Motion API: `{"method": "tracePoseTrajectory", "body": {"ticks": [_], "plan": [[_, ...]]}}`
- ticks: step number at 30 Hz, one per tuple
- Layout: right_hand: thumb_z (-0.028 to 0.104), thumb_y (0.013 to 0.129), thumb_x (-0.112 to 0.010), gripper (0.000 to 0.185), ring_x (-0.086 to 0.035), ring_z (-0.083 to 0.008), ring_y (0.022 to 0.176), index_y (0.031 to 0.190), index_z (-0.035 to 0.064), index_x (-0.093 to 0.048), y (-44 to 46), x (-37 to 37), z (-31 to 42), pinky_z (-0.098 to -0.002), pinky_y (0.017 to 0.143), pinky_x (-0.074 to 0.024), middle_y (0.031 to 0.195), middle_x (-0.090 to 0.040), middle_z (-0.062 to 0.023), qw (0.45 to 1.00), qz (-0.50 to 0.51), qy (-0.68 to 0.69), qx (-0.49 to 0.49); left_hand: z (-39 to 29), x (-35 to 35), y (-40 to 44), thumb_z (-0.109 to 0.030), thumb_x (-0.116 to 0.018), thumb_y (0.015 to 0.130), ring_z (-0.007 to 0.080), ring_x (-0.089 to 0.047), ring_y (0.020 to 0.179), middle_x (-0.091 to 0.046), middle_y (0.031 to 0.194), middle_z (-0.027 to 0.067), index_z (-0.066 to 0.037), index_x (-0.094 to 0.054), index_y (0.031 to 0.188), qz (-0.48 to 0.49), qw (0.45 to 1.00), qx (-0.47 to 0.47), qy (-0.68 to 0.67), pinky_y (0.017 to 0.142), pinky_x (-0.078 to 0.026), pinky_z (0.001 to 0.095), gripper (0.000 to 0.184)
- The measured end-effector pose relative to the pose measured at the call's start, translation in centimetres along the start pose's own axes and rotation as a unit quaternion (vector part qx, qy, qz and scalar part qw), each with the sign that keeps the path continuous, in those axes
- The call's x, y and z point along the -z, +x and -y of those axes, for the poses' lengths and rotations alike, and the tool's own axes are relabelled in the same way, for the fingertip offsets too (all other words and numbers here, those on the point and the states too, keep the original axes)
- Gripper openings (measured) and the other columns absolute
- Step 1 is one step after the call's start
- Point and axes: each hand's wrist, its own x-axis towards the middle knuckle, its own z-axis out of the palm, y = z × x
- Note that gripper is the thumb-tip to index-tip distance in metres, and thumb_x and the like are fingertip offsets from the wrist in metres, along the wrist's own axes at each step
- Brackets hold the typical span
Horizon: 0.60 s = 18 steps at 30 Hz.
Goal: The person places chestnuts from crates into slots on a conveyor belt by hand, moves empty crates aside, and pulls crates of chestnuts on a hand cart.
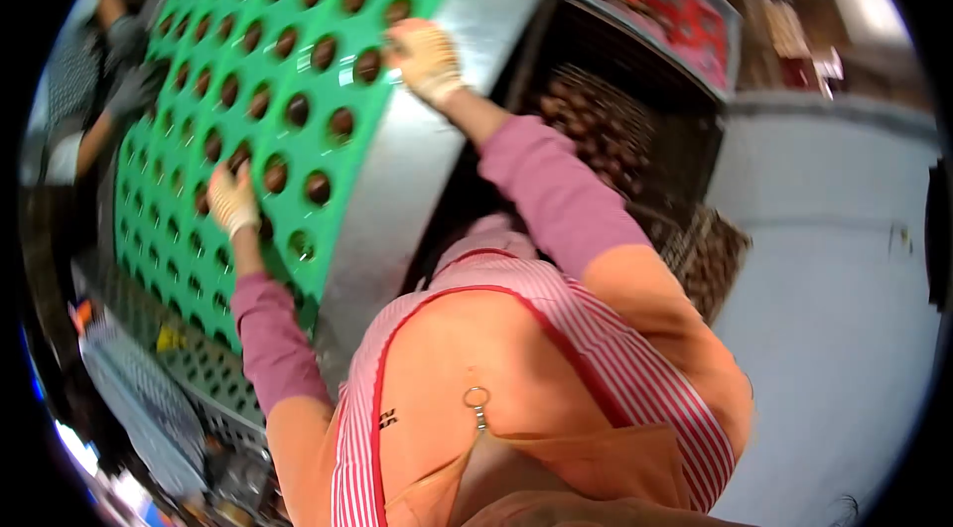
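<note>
A green sheet [369, 135] with rows of round holes slopes in front of me, a dark brown egg-shaped piece [318, 187] sitting in many of them. My left hand [233, 199], in a pale glove with bare fingertips, is over the lower rows. Its fingers are apart beside a brown piece [239, 159]. Farther up, at the sheet's right edge, my right hand [425, 61] wears a similar glove. Its fingers reach onto the sheet, just below another brown piece [398, 11]. Slight blur hides whether either hand touches a piece.
A metal ledge [397, 175] borders the sheet. To the right stand a dark crate [685, 145] of loose brown pieces [596, 130] and a bin [737, 26] with red material. Another person's dark-gloved hands [134, 90] are at the far left edge. A perforated basket [189, 343] sits lower left.
</note>
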Motion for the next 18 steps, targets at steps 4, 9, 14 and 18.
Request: {"method": "tracePoseTrajectory", "body": {"ticks": [4,9,14,18], "plan": [[0.022,0.085,-0.062,0.027,-0.064,-0.0337,0.098,0.106,0.0072,-0.068,-2.1,6.4,3.3,-0.0377,0.088,-0.0499,0.104,-0.067,-0.016,0.963,0.061,0.145,-0.22,1.7,-0.8,0.2,-0.031,-0.067,0.087,0.0373,-0.059,0.107,-0.062,0.118,0.0219,0.002,-0.058,0.122,0.026,0.996,0.086,0.019,0.093,-0.047,0.0423,0.049],[0.027,0.083,-0.066,0.031,-0.067,-0.0251,0.091,0.107,0.0073,-0.07,-8.9,18.6,-7.6,-0.0354,0.082,-0.0532,0.099,-0.07,-0.0134,0.962,0.009,0.0,-0.272,-8.5,-0.6,0.3,-0.031,-0.065,0.089,0.0341,-0.054,0.119,-0.05,0.136,0.0234,0.005,-0.048,0.133,-0.074,0.997,-0.024,-0.017,0.101,-0.044,0.0405,0.059],[0.052,0.092,-0.049,0.06,-0.054,-0.031,0.124,0.132,0.0081,-0.057,-18.7,30.7,-23.5,-0.0381,0.104,-0.0408,0.134,-0.057,-0.0161,0.795,0.062,-0.038,-0.602,-30.8,-6.7,-3.4,-0.029,-0.053,0.099,0.0196,-0.057,0.109,-0.06,0.12,0.0115,0.0,-0.055,0.129,0.212,0.888,-0.104,-0.395,0.093,-0.049,0.0339,0.041],[0.059,0.092,-0.042,0.072,-0.042,-0.0315,0.135,0.14,0.006,-0.048,-23.1,31.8,-29.6,-0.041,0.11,-0.0331,0.146,-0.045,-0.0152,0.71,0.185,-0.046,-0.678,-43.4,-17.2,-6.3,-0.036,-0.049,0.099,0.0226,-0.059,0.108,-0.062,0.12,0.0121,-0.004,-0.053,0.132,0.469,0.796,-0.064,-0.378,0.092,-0.048,0.0347,0.046]]}}
